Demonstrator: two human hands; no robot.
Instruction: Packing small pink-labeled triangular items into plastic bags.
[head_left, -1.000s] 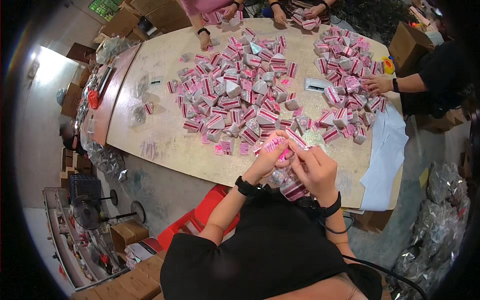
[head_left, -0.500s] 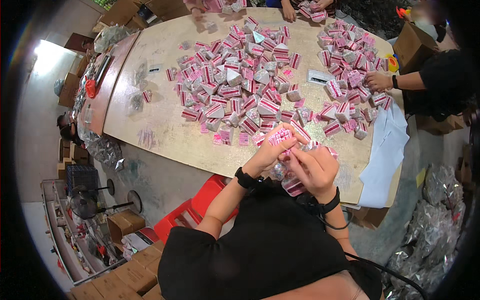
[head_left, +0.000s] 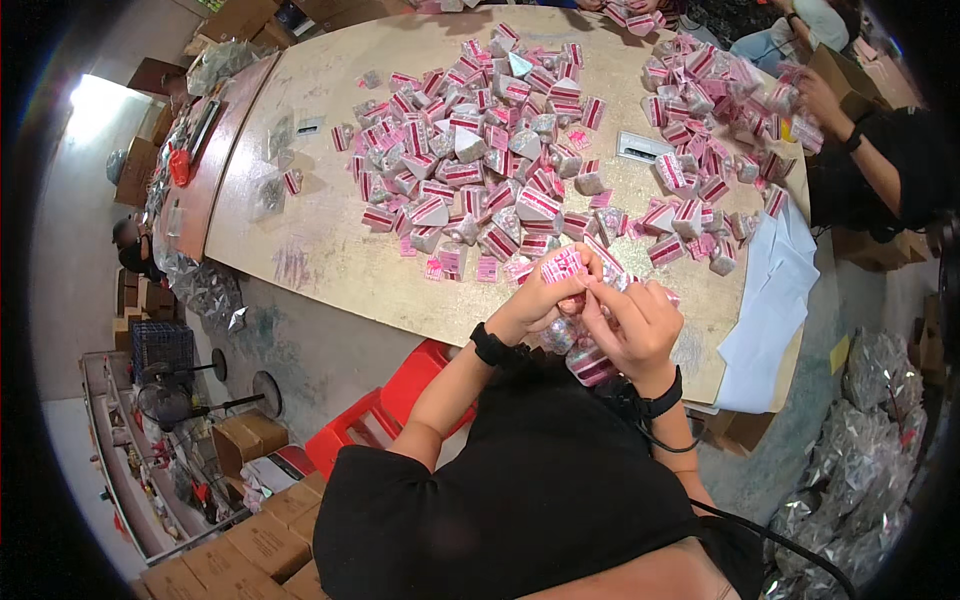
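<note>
My left hand (head_left: 548, 305) is closed around a pink printed card (head_left: 563, 265), pinched between thumb and fingers near the table's front edge. Fingertips of my right hand (head_left: 640, 325) meet the left ones at the card's lower side in a pinch; whatever lies between them is hidden. Just below both hands, wrapped pieces (head_left: 590, 362) with pink-and-white stripes show partly, close against my body. Beyond the hands spreads a big heap of wedge-shaped, cake-slice-like pieces (head_left: 460, 172) in clear wrapping, with loose pink cards (head_left: 487, 269) along its near side.
A second heap (head_left: 690, 180) lies to the right on the wooden table (head_left: 330, 240). A co-worker's hand (head_left: 822, 105) reaches there. White sheets (head_left: 770, 310) hang over the right edge. A red chair (head_left: 415, 380) stands left of me, and silvery bags (head_left: 860, 450) fill the right floor.
Both my hands stay together at the card, with the right fingers shifted slightly. The co-worker's hand at the right has moved farther away and lifted. Another person shows more at the upper right.
</note>
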